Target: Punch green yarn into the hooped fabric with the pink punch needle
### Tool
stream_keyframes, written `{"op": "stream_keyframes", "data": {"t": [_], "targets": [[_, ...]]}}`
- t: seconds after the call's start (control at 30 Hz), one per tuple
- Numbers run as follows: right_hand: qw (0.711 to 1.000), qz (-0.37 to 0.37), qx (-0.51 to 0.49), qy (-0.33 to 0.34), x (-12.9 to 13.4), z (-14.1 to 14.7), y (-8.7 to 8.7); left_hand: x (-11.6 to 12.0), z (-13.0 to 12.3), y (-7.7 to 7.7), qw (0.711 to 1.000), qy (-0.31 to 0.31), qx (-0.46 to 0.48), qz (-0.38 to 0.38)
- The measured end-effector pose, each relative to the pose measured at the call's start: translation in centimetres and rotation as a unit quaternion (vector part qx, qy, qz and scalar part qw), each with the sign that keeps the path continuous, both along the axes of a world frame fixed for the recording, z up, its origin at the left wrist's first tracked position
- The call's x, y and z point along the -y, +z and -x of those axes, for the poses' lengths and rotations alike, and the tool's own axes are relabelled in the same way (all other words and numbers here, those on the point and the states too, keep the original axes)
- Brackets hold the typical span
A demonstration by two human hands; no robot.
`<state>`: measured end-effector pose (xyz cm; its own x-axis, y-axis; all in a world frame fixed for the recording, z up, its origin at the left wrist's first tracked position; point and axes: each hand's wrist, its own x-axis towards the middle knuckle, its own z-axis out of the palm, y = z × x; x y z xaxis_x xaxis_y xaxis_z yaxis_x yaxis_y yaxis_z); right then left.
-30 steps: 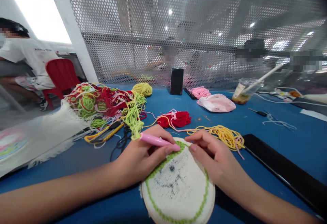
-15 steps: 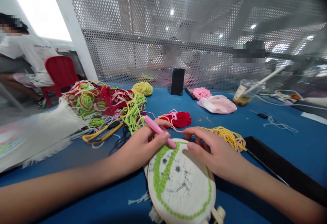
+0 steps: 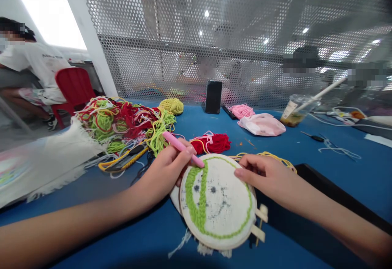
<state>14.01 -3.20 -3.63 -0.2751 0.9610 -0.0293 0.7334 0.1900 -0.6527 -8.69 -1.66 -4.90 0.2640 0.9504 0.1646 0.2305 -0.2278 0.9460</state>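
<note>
My left hand (image 3: 165, 171) grips a pink punch needle (image 3: 180, 146), and its tip touches the cloth near the top of the hoop. A round wooden embroidery hoop (image 3: 218, 197) lies tilted on the table between my hands. Its white cloth carries a green yarn outline, a thick green band on the left and dark stitched marks. My right hand (image 3: 265, 177) holds the hoop's upper right edge, with its fingertips on the cloth. Loose threads and fringe hang below the hoop.
A tangled heap of red and green yarn (image 3: 122, 122) lies at the left, by a fringed white cloth (image 3: 52, 158). Red (image 3: 212, 143), yellow (image 3: 269, 155) and pink (image 3: 241, 111) yarn, an upright phone (image 3: 213, 96) and a black board (image 3: 324, 179) lie around. A perforated metal screen stands behind.
The hoop has turned and shifted up the table, bringing its wooden clamp into view at the lower right. My left hand has raised the needle, and the thick green band now shows.
</note>
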Motion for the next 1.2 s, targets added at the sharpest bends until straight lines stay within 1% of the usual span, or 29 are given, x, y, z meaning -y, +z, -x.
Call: {"op": "stream_keyframes", "data": {"t": [0.07, 0.13, 0.23, 0.33, 0.4, 0.43, 0.5, 0.57, 0.6, 0.63, 0.73, 0.77, 0.87, 0.93, 1.0, 1.1, 1.13, 1.17, 1.2], "targets": [[0.997, 0.025, -0.077, -0.018, -0.4, 0.1, -0.1, -0.1, 0.0, -0.2, 0.997, -0.012, 0.038, 0.063], [0.987, 0.056, -0.142, -0.040, -0.6, 0.3, -0.2, 0.0, -0.1, -0.2, 0.993, -0.030, 0.060, 0.099], [0.970, 0.088, -0.213, -0.078, -0.4, 0.7, -0.4, 0.1, -0.3, 0.0, 0.990, -0.043, 0.066, 0.117], [0.955, 0.114, -0.258, -0.096, -0.1, 0.9, -0.5, 0.3, -0.3, 0.3, 0.990, -0.038, 0.077, 0.113], [0.946, 0.130, -0.283, -0.087, 0.0, 1.0, -0.6, 0.6, -0.2, 0.4, 0.993, -0.029, 0.073, 0.087], [0.941, 0.144, -0.294, -0.078, 0.0, 1.0, -0.6, 0.8, -0.1, 0.4, 0.996, -0.024, 0.060, 0.059], [0.930, 0.185, -0.313, -0.056, -0.2, 0.9, -0.7, 1.3, 0.1, 0.5, 0.999, -0.022, 0.016, -0.020], [0.920, 0.215, -0.325, -0.035, -0.4, 0.8, -0.7, 1.7, 0.2, 0.6, 0.996, -0.040, -0.015, -0.084], [0.919, 0.219, -0.328, -0.027, -0.5, 0.8, -0.7, 1.8, 0.3, 0.6, 0.994, -0.055, -0.018, -0.092], [0.919, 0.217, -0.329, -0.021, -0.7, 0.8, -0.7, 1.9, 0.3, 0.6, 0.994, -0.071, -0.015, -0.084], [0.920, 0.215, -0.326, -0.019, -0.9, 0.8, -0.8, 1.9, 0.2, 0.5, 0.993, -0.120, 0.004, -0.021], [0.920, 0.221, -0.323, -0.022, -1.0, 0.8, -0.8, 1.8, 0.2, 0.5, 0.991, -0.134, 0.009, -0.013], [0.923, 0.217, -0.315, -0.038, -1.1, 0.5, -0.8, 1.8, 0.2, 0.4, 0.985, -0.168, 0.022, -0.034], [0.931, 0.185, -0.309, -0.052, -1.3, 0.2, -0.8, 1.8, 0.2, 0.4, 0.981, -0.183, 0.036, -0.049], [0.948, 0.130, -0.283, -0.067, -1.5, -0.2, -0.7, 1.8, 0.3, 0.4, 0.979, -0.184, 0.051, -0.063], [0.980, 0.039, -0.181, -0.071, -1.7, -0.8, -0.2, 1.9, 0.4, 0.4, 0.980, -0.153, 0.057, -0.117], [0.987, 0.028, -0.147, -0.059, -1.7, -0.9, -0.1, 1.9, 0.5, 0.3, 0.979, -0.139, 0.056, -0.141], [0.990, 0.039, -0.129, -0.040, -1.7, -1.0, 0.1, 2.0, 0.5, 0.3, 0.976, -0.127, 0.055, -0.166], [0.988, 0.070, -0.137, -0.020, -1.6, -1.1, 0.2, 2.0, 0.5, 0.3, 0.973, -0.116, 0.055, -0.189]]}}
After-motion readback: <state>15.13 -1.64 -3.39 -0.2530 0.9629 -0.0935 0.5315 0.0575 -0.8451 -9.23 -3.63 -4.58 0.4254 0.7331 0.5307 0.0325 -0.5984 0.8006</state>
